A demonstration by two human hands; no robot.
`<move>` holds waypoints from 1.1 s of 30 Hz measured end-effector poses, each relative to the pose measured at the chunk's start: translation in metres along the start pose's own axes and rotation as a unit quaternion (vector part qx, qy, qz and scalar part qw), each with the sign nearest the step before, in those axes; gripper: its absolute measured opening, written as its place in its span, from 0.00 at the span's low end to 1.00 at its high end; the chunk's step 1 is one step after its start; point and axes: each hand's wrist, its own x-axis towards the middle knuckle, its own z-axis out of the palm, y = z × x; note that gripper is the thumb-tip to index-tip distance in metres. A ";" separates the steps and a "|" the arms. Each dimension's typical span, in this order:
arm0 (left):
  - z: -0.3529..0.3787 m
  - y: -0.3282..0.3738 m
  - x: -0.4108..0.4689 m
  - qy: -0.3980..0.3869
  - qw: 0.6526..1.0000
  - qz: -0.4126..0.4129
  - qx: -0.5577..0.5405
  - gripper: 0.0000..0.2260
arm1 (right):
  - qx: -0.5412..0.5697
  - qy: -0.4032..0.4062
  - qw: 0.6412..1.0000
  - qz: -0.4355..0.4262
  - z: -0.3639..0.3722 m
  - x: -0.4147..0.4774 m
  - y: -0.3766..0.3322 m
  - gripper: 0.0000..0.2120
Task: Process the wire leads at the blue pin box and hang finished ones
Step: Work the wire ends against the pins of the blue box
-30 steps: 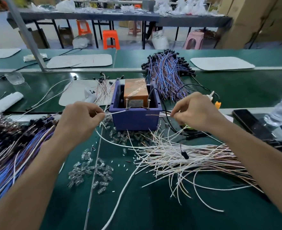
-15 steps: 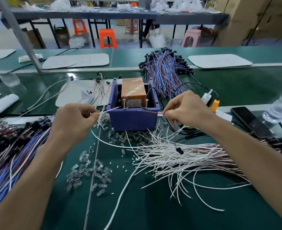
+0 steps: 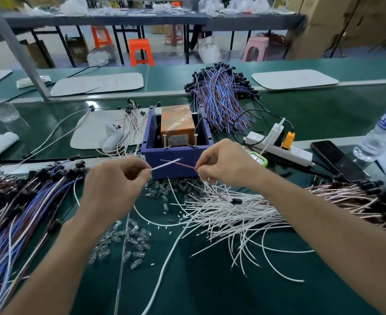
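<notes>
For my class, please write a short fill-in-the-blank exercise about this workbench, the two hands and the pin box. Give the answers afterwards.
1. The left hand pinches a ____ lead.
2. The right hand pinches a reddish lead in front of the ____ pin box.
3. Inside that pin box sits an ____ block.
4. The phone lies on the person's ____ side.

Answers: white; blue; orange; right.

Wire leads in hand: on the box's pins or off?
Off. The left hand pinches a white lead, the right hand a reddish lead; their tips cross before the blue pin box, below its pins.
</notes>
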 end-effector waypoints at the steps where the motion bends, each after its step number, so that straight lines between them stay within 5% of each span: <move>1: 0.005 0.003 -0.003 -0.009 1.000 0.009 0.000 0.06 | -0.002 -0.007 1.000 -0.002 0.004 0.000 0.000 0.06; 14: 0.030 0.008 -0.008 -0.041 0.999 0.016 -0.001 0.06 | 0.045 -0.024 0.999 0.015 0.011 -0.001 0.010 0.05; 24: 0.033 -0.002 -0.012 -0.040 0.999 0.003 0.007 0.08 | -0.135 -0.031 0.986 0.094 -0.031 -0.046 0.064 0.08; 33: 0.033 -0.001 -0.011 -0.039 0.999 0.005 0.008 0.07 | -0.117 0.016 0.986 0.117 -0.013 -0.051 0.074 0.04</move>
